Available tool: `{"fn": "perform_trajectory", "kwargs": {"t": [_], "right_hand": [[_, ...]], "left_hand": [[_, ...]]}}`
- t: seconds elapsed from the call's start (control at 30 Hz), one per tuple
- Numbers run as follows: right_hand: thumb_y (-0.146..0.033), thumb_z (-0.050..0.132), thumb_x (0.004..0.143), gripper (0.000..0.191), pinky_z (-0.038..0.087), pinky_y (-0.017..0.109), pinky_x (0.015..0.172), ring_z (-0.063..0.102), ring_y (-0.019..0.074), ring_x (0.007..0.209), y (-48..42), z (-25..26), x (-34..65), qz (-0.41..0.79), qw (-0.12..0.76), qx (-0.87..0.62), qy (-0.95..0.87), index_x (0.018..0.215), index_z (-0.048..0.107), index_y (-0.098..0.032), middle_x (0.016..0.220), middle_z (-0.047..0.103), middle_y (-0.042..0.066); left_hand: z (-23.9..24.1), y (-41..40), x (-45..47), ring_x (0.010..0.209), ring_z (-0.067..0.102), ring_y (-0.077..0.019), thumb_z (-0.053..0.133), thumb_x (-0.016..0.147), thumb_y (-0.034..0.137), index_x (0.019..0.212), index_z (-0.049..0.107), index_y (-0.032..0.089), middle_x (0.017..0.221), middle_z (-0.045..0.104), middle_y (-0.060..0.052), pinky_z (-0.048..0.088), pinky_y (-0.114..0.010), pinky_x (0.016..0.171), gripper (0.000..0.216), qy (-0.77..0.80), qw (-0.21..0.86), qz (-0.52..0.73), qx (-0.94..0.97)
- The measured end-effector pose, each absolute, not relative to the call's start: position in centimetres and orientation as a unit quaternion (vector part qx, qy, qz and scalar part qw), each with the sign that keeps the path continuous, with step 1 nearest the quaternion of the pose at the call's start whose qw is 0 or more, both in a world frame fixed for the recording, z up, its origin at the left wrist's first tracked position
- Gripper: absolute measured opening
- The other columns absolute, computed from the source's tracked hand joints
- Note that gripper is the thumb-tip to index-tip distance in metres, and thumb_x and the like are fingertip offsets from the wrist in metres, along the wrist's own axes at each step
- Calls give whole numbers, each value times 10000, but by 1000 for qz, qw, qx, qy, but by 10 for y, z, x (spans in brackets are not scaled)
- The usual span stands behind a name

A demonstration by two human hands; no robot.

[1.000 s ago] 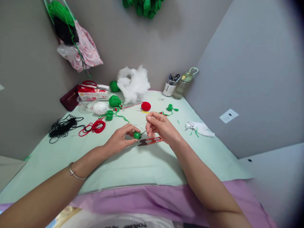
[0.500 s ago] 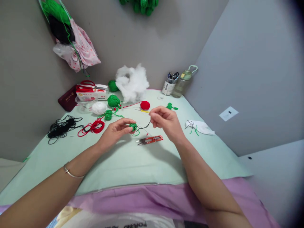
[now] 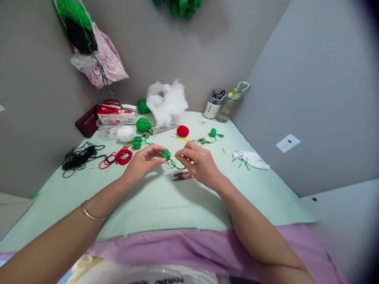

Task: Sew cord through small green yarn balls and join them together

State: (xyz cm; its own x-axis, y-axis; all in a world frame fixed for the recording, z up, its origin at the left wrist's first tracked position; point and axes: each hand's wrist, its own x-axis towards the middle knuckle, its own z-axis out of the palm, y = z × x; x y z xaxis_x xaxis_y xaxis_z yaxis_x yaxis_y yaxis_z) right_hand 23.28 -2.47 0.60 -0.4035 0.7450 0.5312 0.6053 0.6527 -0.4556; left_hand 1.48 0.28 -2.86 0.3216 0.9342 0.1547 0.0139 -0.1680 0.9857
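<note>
My left hand (image 3: pixel 149 158) pinches a small green crocheted ball (image 3: pixel 166 154) between thumb and fingertips, just above the table. Close on its right, my right hand (image 3: pixel 197 159) is closed on a thin, pale sewing needle (image 3: pixel 172 155) whose far end meets the ball. A loop of black yarn (image 3: pixel 177 168) droops beneath the two hands, beside a green yarn tail. Under my right hand lie orange thread snips (image 3: pixel 181 176), their handles mostly covered by the hand. Behind the hands rests a yellow-handled crochet hook (image 3: pixel 183 139).
Black yarn (image 3: pixel 79 156), red yarn (image 3: pixel 120 156) and a white yarn ball (image 3: pixel 125 133) lie left. White stuffing (image 3: pixel 167 102) and a red ball (image 3: pixel 182 131) sit behind. A pen cup (image 3: pixel 212 107) and water bottle (image 3: pixel 229 104) stand back right, a white piece (image 3: pixel 251 159) nearer.
My right hand has come down and left, from pulling the black yarn out to bringing the needle against the green ball. It now covers the snips' handles. The view has shifted slightly.
</note>
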Motion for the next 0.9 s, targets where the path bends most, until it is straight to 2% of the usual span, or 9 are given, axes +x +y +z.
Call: {"fn": "perform_trajectory", "kwargs": {"t": [0.43, 0.67, 0.9], "right_hand": [[-154, 500, 958, 200, 347, 257, 632, 452, 121, 659, -27, 10, 235, 100, 306, -430, -844, 861, 671, -191, 791, 503, 17], [-138, 577, 908, 148, 356, 246, 622, 455, 99, 626, -23, 12, 234, 204, 329, -448, -806, 841, 699, -188, 777, 526, -5], [-180, 592, 915, 141, 356, 256, 628, 450, 107, 633, -22, 11, 232, 218, 345, -444, -798, 898, 731, -194, 769, 513, -3]], "left_hand": [[-30, 2, 15, 977, 647, -215, 786, 776, 378, 1097, 695, 206, 1078, 709, -71, 515, -333, 851, 376, 385, 521, 425, 633], [-30, 1, 16, 943, 640, -198, 813, 744, 362, 1071, 728, 209, 1042, 719, -54, 499, -321, 866, 372, 392, 553, 417, 606], [-27, 1, 17, 909, 650, -196, 824, 728, 345, 1067, 733, 203, 1006, 723, -56, 509, -330, 856, 379, 384, 577, 424, 583]]}}
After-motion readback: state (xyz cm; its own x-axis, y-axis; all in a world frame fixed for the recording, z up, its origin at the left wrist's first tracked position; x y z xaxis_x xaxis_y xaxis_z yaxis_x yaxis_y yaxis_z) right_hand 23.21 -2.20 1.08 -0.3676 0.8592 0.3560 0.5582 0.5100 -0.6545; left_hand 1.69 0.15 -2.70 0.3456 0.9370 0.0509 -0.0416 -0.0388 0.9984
